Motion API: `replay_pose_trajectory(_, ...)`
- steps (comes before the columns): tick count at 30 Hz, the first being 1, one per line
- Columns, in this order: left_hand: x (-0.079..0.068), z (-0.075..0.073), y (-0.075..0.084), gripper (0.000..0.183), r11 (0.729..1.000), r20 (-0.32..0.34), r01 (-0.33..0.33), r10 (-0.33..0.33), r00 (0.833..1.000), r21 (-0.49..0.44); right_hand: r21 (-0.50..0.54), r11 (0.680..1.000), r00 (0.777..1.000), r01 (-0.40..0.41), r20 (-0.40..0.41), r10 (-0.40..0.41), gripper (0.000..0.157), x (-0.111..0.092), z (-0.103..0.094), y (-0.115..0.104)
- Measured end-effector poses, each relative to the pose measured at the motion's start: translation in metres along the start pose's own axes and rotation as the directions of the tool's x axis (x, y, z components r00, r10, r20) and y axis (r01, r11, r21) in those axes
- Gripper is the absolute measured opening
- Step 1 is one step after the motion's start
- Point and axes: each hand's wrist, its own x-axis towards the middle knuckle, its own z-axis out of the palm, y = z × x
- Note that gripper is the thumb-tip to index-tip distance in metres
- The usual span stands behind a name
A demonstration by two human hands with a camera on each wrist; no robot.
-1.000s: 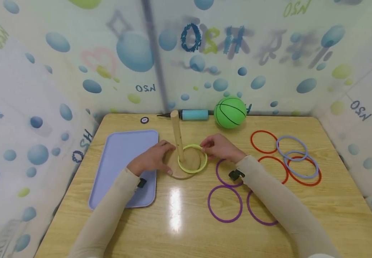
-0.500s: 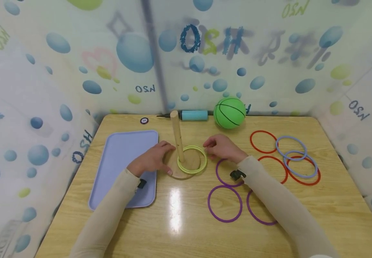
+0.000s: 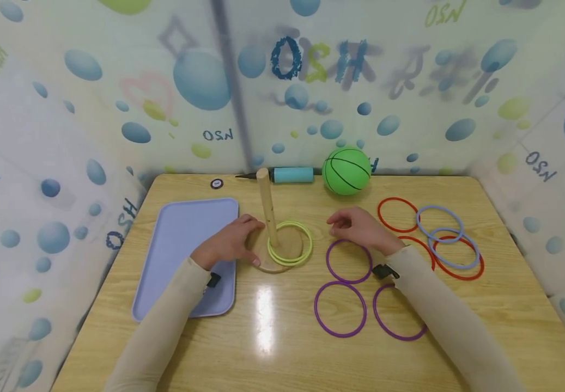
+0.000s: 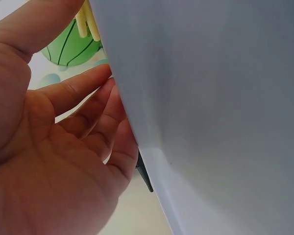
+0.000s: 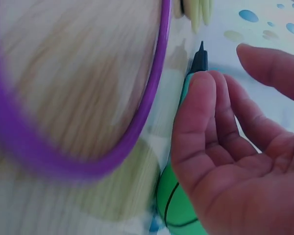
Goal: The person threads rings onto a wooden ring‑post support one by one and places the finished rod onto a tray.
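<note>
A wooden ring-toss stand [image 3: 267, 204] with an upright peg stands left of centre in the head view. Two yellow-green rings [image 3: 312, 245] lie round its peg, low on the round base. My left hand [image 3: 225, 243] holds the base's left edge, thumb at the front and fingers behind. To the stand's right, my right hand [image 3: 363, 230] hovers above the table with loosely bent fingers and nothing in them. A purple ring [image 3: 328, 262] lies just below that hand; its blurred rim [image 5: 149, 98] fills the left of the right wrist view.
Two more purple rings lie nearer me. Red rings [image 3: 379, 212] and overlapping light blue rings [image 3: 462, 220] lie at the right. A lavender tray [image 3: 189, 234] is at the left. Along the back sit a blue pump [image 3: 293, 175], a green ball [image 3: 346, 171] and a small disc [image 3: 217, 184].
My right hand has let go of the upper yellow-green ring, which dropped onto the other one. It then moved right, away from the stand. The left hand has stayed on the base.
</note>
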Motion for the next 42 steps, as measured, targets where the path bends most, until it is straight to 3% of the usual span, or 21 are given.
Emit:
replay_pose_trajectory(9, 0.001, 0.002, -0.001, 0.097, 1.000, 0.000, 0.005, -0.005, 1.000, -0.025, -0.102, 0.994, 0.999, 0.047, 0.010, -0.046, 0.030, -0.014, -0.011, 0.024)
replay_pose_trajectory(17, -0.001, 0.000, -0.001, 0.096, 1.000, 0.000, 0.013, -0.013, 1.000, -0.024, -0.261, 0.958, 0.991, 0.123, 0.092, -0.102, 0.023, -0.020, -0.019, 0.027)
replay_pose_trajectory(25, -0.001, -0.002, 0.002, 0.096, 0.999, 0.010, 0.015, -0.015, 1.000, -0.038, -0.329, 0.942, 0.989, 0.073, 0.145, -0.026, 0.003, -0.014, -0.018, 0.025)
replay_pose_trajectory(31, -0.001, -0.002, 0.000, 0.097, 0.999, 0.007, 0.009, -0.009, 1.000, -0.041, -0.311, 0.945, 0.983, 0.099, 0.180, -0.044, 0.005, -0.012, -0.023, 0.024)
replay_pose_trajectory(37, -0.002, -0.002, 0.001, 0.097, 0.999, 0.007, 0.013, -0.013, 1.000, -0.048, -0.218, 0.965, 0.970, 0.143, 0.226, -0.093, 0.008, -0.012, -0.026, 0.027)
replay_pose_trajectory(42, -0.001, -0.002, 0.000, 0.097, 0.999, 0.013, 0.005, -0.005, 1.000, -0.042, -0.094, 0.993, 0.966, 0.072, 0.253, -0.046, 0.016, -0.014, -0.028, 0.026)
